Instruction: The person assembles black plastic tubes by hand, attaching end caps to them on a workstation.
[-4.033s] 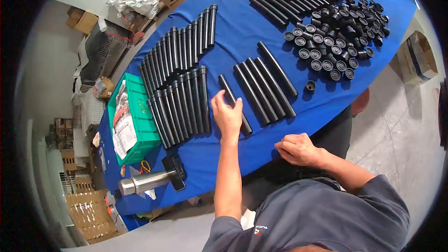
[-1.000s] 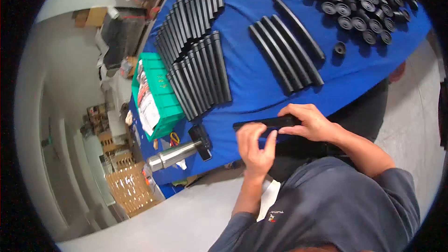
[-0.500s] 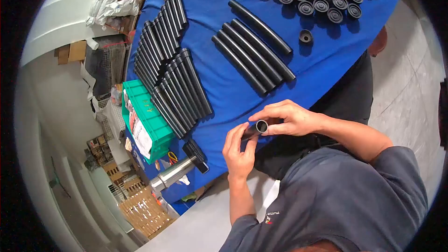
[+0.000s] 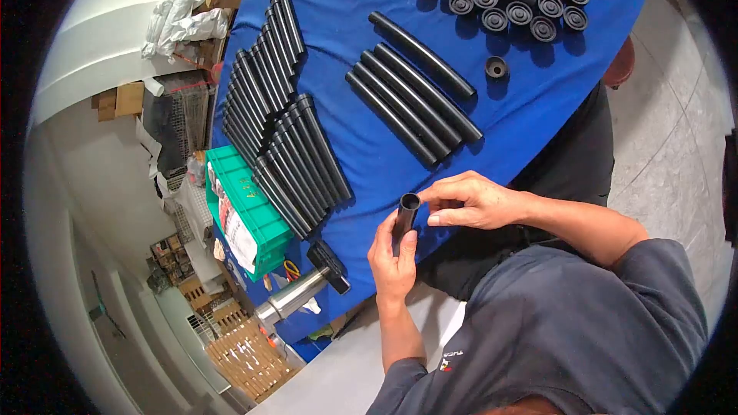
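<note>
My left hand is wrapped round a black tube, held upright with its open end toward me. Close to that open end is my right hand, thumb and forefinger apart, holding nothing; the forefinger's tip is at or very near the rim. Several curved black tubes lie side by side on the blue cloth beyond my hands. A single black cap sits apart to their right.
Many ringed black caps cluster at the far right. Rows of black tubes with collared ends lie at left, beside a green crate with papers. A silver cylinder with a black block stands near the table's edge.
The tube has tipped more upright and shifted slightly left in my left hand. My right hand has come off the tube's side, its fingers now apart from it or only at its rim.
</note>
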Tool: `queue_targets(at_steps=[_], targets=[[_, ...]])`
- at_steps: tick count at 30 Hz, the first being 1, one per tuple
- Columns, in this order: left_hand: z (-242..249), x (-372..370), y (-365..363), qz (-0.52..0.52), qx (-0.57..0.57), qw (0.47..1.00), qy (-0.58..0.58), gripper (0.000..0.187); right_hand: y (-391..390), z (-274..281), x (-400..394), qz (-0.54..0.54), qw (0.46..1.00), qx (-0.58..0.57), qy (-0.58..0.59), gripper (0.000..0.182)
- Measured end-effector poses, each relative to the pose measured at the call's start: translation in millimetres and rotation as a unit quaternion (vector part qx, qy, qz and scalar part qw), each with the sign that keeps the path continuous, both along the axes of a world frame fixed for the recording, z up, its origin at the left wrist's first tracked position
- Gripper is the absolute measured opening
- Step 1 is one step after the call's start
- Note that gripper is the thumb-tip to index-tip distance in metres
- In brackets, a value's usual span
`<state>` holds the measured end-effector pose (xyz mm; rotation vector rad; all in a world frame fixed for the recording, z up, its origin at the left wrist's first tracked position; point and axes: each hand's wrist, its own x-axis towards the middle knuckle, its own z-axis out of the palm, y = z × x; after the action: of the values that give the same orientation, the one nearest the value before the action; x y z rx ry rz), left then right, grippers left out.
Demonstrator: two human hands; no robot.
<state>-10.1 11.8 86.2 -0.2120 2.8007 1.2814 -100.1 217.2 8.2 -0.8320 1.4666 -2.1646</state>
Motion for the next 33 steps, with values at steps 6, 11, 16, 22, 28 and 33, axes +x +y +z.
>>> queue_targets(at_steps=[6,11,16,22,28,33], targets=[[0.4,-7.3,-4.7,-0.131,-0.209,0.968,0.047,0.043,0.2,5.8,0.2,-0.026,0.999,0.038,0.025,0.042],[-10.6,5.6,13.8,-0.035,-0.23,0.945,0.231,0.033,-2.4,2.3,5.1,-0.064,0.992,0.082,0.065,0.04],[-36.2,39.4,15.4,0.156,0.457,0.874,-0.049,0.023,-6.0,9.4,8.4,-0.062,0.992,0.11,0.024,0.039],[-43.4,6.5,24.3,0.137,0.762,0.63,-0.05,0.046,-6.1,40.9,12.9,-0.055,0.946,0.232,0.219,0.045],[-89.5,0.6,-2.4,0.093,0.81,0.579,0.033,0.031,62.9,60.3,-27.6,-0.376,0.839,0.31,0.241,0.048],[-96.4,0.8,-2.4,0.048,0.841,0.538,0.029,0.034,96.4,21.6,-60.8,-0.41,0.778,0.428,0.206,0.05]])
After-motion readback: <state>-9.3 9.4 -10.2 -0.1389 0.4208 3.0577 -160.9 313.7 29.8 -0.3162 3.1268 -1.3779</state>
